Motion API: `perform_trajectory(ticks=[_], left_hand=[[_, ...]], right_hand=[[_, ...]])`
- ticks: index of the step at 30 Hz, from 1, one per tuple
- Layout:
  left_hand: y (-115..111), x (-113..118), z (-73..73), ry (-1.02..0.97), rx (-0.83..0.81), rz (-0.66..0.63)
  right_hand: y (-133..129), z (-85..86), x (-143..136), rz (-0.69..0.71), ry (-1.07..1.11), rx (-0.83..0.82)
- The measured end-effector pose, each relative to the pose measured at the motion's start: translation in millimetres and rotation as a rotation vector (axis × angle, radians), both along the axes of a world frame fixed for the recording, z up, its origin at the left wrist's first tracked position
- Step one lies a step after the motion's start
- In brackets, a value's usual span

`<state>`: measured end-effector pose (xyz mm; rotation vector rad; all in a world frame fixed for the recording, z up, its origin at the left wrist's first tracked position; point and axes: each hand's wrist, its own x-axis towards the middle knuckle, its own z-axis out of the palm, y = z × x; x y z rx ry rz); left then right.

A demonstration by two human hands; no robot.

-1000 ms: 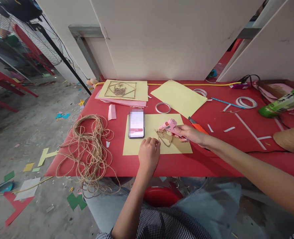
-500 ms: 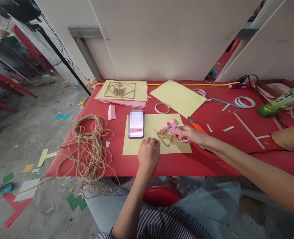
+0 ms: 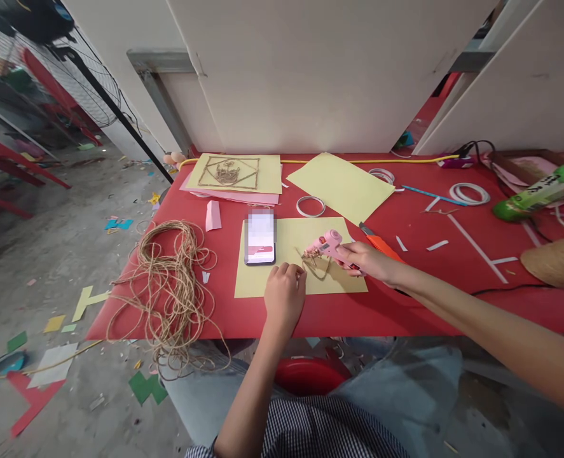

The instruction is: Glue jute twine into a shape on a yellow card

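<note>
My right hand (image 3: 365, 261) is closed round the handle of a pink glue gun (image 3: 329, 242), whose tip points left and down over a yellow sheet (image 3: 257, 283). Under the tip lies a small shape of brown twine (image 3: 317, 270) on that sheet. My left hand (image 3: 285, 289) rests at the sheet's front part, just left of the twine shape, with fingers curled in; what they may pinch is hidden. A phone (image 3: 260, 236) with a lit screen lies on the sheet's left part.
A loose heap of twine (image 3: 174, 286) hangs over the front left edge of the red table (image 3: 243, 321). An orange cutter (image 3: 381, 245) lies beside my right hand. Behind are a twine picture (image 3: 229, 173), another yellow sheet (image 3: 341, 184), tape rings and a green bottle (image 3: 543, 191).
Almost nothing differs. The glue gun has tilted or lowered very slightly, and the whole view has shifted a little; both hands keep their places.
</note>
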<state>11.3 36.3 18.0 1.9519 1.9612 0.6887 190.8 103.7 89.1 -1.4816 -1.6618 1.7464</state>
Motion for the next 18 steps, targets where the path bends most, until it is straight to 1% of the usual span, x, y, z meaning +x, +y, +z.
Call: perform_trajectory(ticks=[12,18], left_hand=[[-0.3,-0.4,-0.7,0.011,0.007,-0.009],[0.0,-0.2,-1.2,0.012,0.003,-0.007]], right_hand=[[-3.6,5.3,0.5,0.019,-0.035,0.001],[-4.0,3.5,4.6,0.041,-0.046,0.005]])
